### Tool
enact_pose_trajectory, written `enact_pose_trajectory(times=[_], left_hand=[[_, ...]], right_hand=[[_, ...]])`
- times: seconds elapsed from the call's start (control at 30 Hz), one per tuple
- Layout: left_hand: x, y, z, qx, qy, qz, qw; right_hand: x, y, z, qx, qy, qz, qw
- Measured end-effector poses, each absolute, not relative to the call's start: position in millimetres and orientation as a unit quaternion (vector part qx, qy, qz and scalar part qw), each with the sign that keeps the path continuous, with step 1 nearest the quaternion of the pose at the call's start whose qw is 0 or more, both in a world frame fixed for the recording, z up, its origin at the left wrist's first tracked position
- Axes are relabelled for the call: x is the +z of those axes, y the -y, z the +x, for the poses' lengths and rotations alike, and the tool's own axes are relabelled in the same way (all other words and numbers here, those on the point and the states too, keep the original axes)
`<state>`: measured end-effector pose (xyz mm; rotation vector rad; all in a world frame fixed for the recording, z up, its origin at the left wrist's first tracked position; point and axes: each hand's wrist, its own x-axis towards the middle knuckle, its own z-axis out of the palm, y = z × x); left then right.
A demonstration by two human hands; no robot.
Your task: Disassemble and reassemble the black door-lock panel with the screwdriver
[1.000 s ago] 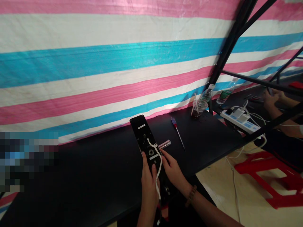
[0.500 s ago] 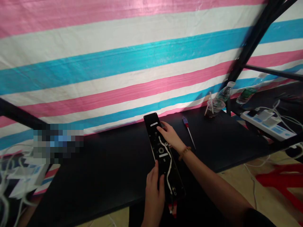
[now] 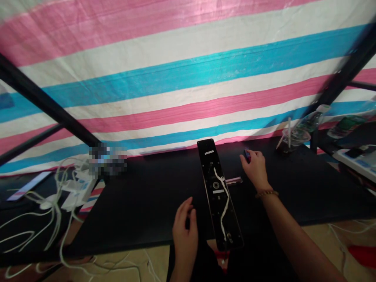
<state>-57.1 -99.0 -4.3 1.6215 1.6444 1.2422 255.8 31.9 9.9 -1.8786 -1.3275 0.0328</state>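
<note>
A long black panel (image 3: 209, 168) lies on the dark table, with a white cable (image 3: 226, 201) along it and a silvery handle-like part sticking out at its right. My right hand (image 3: 256, 168), a beaded bracelet at its wrist, is closed on the handle of a screwdriver (image 3: 248, 155) right of the panel; the shaft is hidden by the hand. Left of the panel's lower half, my left hand (image 3: 185, 231) is apart from it, fingers loosely curved and thumb spread, holding nothing.
At the back right stand a plastic cup (image 3: 289, 141) with straws and a clear bottle (image 3: 313, 119). White cables (image 3: 57, 199) and a power strip (image 3: 79, 188) are at the left. Black metal posts (image 3: 53, 107) rise on both sides before a striped sheet (image 3: 188, 105).
Both hands have let go of the panel. My right hand moved right onto the screwdriver, while my left moved off to the left. The view has shifted left.
</note>
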Motion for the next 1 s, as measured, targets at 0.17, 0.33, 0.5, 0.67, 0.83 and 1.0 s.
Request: enact_pose_trajectory(times=[0.17, 0.33, 0.5, 0.67, 0.83, 1.0], left_hand=[[0.2, 50.1, -118.7, 0.372, -0.666, 0.627, 0.157], [2.6, 21.1, -115.4, 0.316, -0.636, 0.684, 0.167], [2.7, 10.7, -100.4, 0.283, -0.61, 0.721, 0.17], [2.9, 8.3, -94.4, 0.248, -0.595, 0.75, 0.146], [1.3, 7.5, -88.7, 0.248, -0.597, 0.751, 0.138], [3.5, 9.8, -85.6, 0.268, -0.591, 0.748, 0.14]], right_hand=[[1.4, -45.4, 297.3, 0.102, 0.521, -0.824, 0.197], [-2.1, -59.0, 296.4, 0.227, 0.529, -0.776, 0.259], [-3.7, -49.4, 295.4, 0.405, 0.481, -0.625, 0.463], [-2.0, -50.8, 293.9, 0.452, 0.33, -0.504, 0.658], [-2.6, -55.0, 290.0, 0.507, 0.305, -0.459, 0.663], [-4.4, -52.1, 286.6, 0.525, 0.295, -0.442, 0.665]])
